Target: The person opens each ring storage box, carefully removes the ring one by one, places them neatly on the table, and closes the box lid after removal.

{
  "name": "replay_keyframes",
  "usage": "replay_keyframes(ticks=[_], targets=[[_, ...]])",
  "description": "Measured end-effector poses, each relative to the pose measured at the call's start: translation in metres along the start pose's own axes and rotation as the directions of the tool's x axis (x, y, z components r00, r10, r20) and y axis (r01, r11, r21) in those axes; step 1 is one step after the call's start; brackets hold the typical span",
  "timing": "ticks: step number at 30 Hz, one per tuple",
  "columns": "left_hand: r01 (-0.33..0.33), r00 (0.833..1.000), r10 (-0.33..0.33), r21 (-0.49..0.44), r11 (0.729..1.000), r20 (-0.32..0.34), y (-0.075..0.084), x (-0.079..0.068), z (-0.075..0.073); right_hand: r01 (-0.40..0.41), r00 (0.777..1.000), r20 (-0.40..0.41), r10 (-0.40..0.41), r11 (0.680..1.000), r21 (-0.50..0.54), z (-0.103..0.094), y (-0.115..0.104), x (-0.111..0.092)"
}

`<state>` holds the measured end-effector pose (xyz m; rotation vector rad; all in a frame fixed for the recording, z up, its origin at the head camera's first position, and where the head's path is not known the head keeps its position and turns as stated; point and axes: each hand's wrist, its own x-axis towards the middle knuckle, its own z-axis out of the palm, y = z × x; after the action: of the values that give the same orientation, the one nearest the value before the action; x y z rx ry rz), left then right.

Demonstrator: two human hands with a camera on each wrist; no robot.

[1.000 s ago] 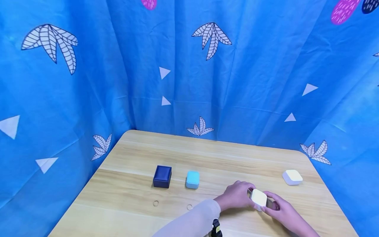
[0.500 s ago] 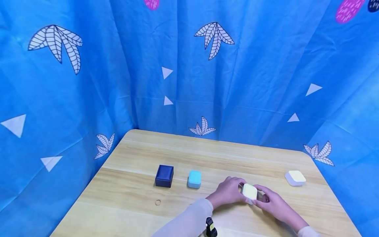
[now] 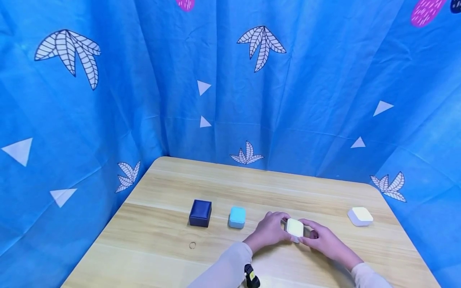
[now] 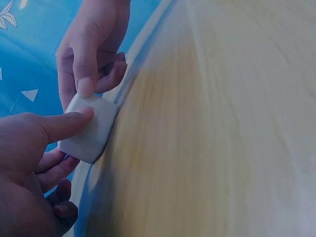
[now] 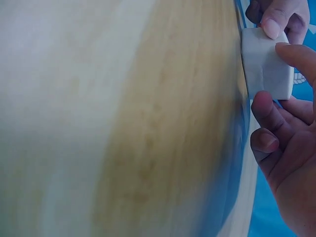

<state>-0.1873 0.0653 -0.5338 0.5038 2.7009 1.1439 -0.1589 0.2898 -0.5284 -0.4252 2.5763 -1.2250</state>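
In the head view both hands hold a small white ring box point(image 3: 295, 227) over the right-middle part of the table. My left hand point(image 3: 267, 231) pinches its left side and my right hand point(image 3: 325, 241) its right side. In the left wrist view the left thumb point(image 4: 69, 126) presses on the box's near face, with fingers behind. The right wrist view shows the right hand point(image 5: 296, 143) with thumb and fingers on the same box point(image 5: 266, 64). The lid looks closed. A thin ring point(image 3: 192, 245) lies on the table to the left.
A dark blue ring box point(image 3: 200, 213) and a light blue ring box point(image 3: 237, 217) stand left of the hands. Another white box point(image 3: 360, 216) sits near the right edge of the wooden table point(image 3: 151, 248). A blue patterned curtain point(image 3: 306, 100) hangs behind.
Both hands have carried the white ring box leftward and slightly away from the body. A second ring, seen earlier near the left forearm, is now hidden behind the sleeve.
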Motion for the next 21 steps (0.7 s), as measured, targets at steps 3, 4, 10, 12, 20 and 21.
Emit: replay_keyframes(ticks=[3, 4, 10, 12, 20, 21], targets=[[0.012, 1.000, -0.012, 0.014, 1.000, -0.011, -0.002, -0.002, -0.003, 0.010, 1.000, 0.014, -0.011, 1.000, 0.006, 0.001, -0.001, 0.004], [0.012, 1.000, -0.012, 0.017, 1.000, -0.016, -0.003, -0.002, -0.004, 0.013, 1.000, 0.019, -0.013, 1.000, 0.007, 0.002, -0.001, 0.006], [0.011, 0.999, -0.010, 0.027, 1.000, -0.041, -0.009, -0.004, -0.008, 0.035, 0.999, 0.039, -0.035, 0.999, 0.001, 0.004, -0.003, 0.016], [0.018, 0.999, -0.017, 0.024, 1.000, -0.047, -0.013, -0.003, -0.009, 0.043, 0.998, 0.046, -0.043, 0.999, -0.001, 0.006, -0.003, 0.019], [0.058, 0.995, -0.059, -0.010, 0.998, -0.084, -0.020, -0.007, -0.016, 0.071, 0.994, 0.080, -0.071, 0.997, 0.011, 0.010, -0.005, 0.033], [0.061, 0.994, -0.062, -0.012, 0.998, -0.088, -0.021, -0.008, -0.016, 0.070, 0.994, 0.084, -0.071, 0.997, 0.017, 0.011, -0.005, 0.034]])
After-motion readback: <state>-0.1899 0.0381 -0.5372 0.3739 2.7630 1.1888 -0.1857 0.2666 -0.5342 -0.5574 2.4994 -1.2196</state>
